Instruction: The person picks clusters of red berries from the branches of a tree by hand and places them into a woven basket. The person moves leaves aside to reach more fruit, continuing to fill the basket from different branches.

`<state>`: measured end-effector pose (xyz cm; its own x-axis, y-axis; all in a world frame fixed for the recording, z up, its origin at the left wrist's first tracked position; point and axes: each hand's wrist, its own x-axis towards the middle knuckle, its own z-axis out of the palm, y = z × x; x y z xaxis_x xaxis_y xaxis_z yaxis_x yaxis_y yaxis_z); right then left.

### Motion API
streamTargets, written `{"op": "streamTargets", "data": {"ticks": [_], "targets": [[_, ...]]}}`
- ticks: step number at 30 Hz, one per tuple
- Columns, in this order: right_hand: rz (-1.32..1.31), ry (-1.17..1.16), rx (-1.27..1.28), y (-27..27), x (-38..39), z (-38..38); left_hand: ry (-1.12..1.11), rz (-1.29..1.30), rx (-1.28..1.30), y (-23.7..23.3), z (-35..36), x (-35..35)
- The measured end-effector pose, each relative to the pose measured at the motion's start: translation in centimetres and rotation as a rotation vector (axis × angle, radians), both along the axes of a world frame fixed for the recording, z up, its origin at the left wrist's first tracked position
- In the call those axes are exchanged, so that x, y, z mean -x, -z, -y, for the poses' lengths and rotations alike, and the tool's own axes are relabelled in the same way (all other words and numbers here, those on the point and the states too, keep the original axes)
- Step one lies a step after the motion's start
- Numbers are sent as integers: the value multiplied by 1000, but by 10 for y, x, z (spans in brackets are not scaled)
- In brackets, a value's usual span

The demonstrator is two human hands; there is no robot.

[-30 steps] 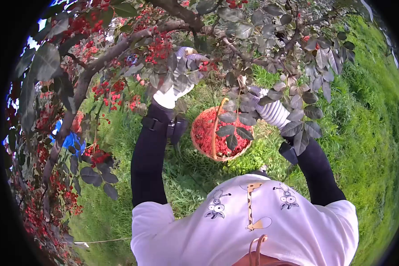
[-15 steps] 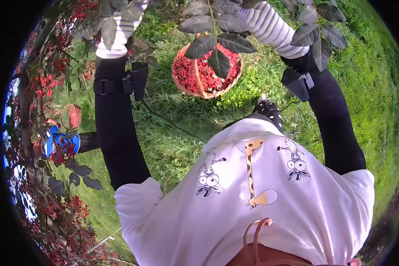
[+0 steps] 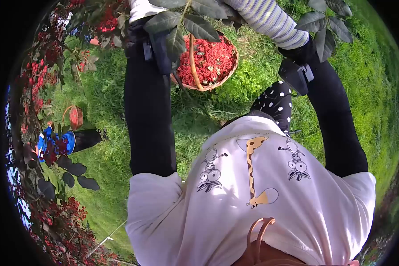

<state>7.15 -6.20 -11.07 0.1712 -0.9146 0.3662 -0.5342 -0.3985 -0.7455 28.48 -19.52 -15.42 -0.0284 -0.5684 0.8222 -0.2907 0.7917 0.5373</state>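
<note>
My left hand, in a pale glove, is at the top edge among leaves. Only its wrist end shows; the fingers are out of frame or covered. My right hand wears a striped white and purple glove and reaches up past the top edge, with its fingers hidden. Between the two hands hangs a leafy branch. Below it, a wicker basket with an arched handle stands on the grass, filled with small red berries. What either hand holds, if anything, does not show.
Branches with red berry clusters fill the left side. A person in blue is beyond them, near a second basket. Another leaf spray hangs by my right wrist. Grass covers the ground.
My left arm has swung to the right and further up, so less of its glove shows. My right hand has shifted slightly. The leafy branch between them has moved left and up.
</note>
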Motion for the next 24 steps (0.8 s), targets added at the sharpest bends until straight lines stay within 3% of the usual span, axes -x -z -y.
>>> {"op": "streamTargets", "data": {"ticks": [1,3,5,7,9,10,11,12,13,14,15,17,18,19,20,22,23,24], "targets": [[94,-24,-51,0,3,-3,30,-66,-16,16,-15,2],[-47,-88,195,25,22,16,73,-133,-58,54,-45,6],[19,-159,174,51,38,42,128,61,-108,103,-76,17],[-537,-72,734,39,42,36,115,490,-209,160,-93,34],[-1,-128,27,24,21,24,59,780,-432,242,-74,44],[221,-166,-351,1,11,16,191,670,-613,305,-39,48],[234,-227,-353,-5,7,18,297,546,-793,367,-5,51],[244,-293,-358,-5,5,22,512,-102,-1349,364,-3,53],[322,-338,-334,4,4,26,423,-981,-1689,359,-2,54],[390,-383,-318,14,4,32,186,-1012,-1762,309,-14,61],[315,-401,-211,20,6,33,268,-864,-1653,289,-26,50],[167,-408,-87,26,18,44,298,-856,-1342,288,-34,28],[262,-450,-194,7,13,35,335,-754,-1221,240,-53,15],[436,-563,-210,19,16,47,380,-805,-1078,235,-57,-2],[617,-669,-234,38,20,60,258,-654,-923,175,-81,-8],[845,-618,-289,55,29,70,36,-460,-802,94,-108,-25],[964,-588,-313,65,33,73,19,-437,-627,71,-117,-34],[993,-521,-339,84,53,79,152,-522,-422,55,-118,-46]]}}
